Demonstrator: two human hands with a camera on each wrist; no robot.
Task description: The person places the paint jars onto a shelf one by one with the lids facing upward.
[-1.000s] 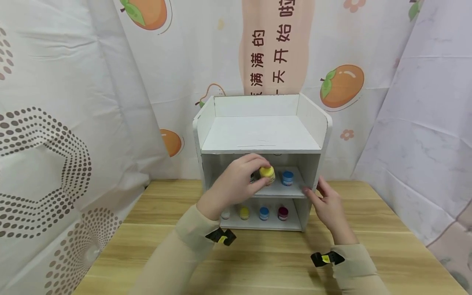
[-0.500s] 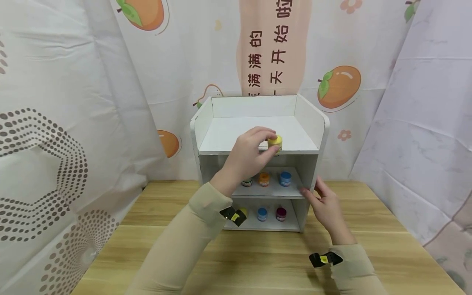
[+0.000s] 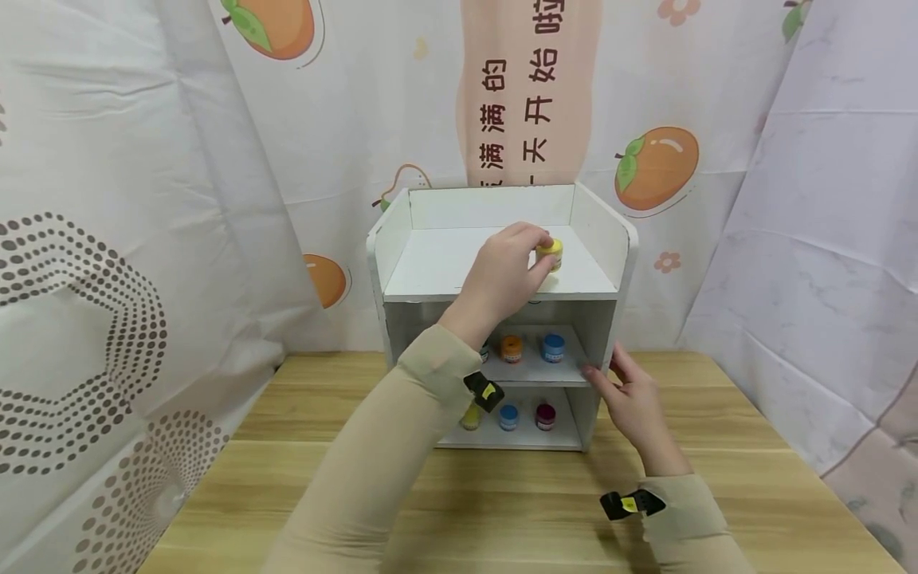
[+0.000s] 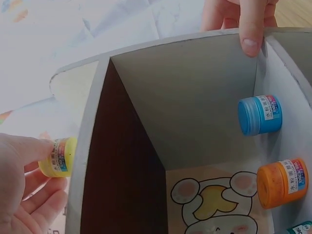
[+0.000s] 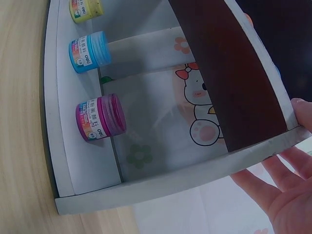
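My left hand (image 3: 505, 267) pinches a small yellow paint jar (image 3: 551, 253) between thumb and fingers, over the right part of the top shelf (image 3: 437, 259) of a white shelf unit. In the left wrist view the yellow jar (image 4: 59, 157) is right at the top board's surface. My right hand (image 3: 634, 399) grips the unit's right side panel (image 5: 195, 178), thumb at the front end of the middle board and fingers round the outside. On the middle board stand an orange jar (image 3: 511, 349) and a blue jar (image 3: 553, 348); a dark-labelled jar is partly hidden by my left arm.
The bottom shelf holds another yellow jar (image 3: 470, 417), a blue jar (image 3: 508, 417) and a magenta jar (image 5: 101, 117). The unit stands on a wooden table (image 3: 502, 510) before a printed cloth (image 3: 344, 96). My left sleeve covers the unit's lower left.
My left hand has lifted the yellow jar out of the middle compartment, up and rightward to the top shelf, uncovering the orange jar. The right hand keeps its place on the side panel.
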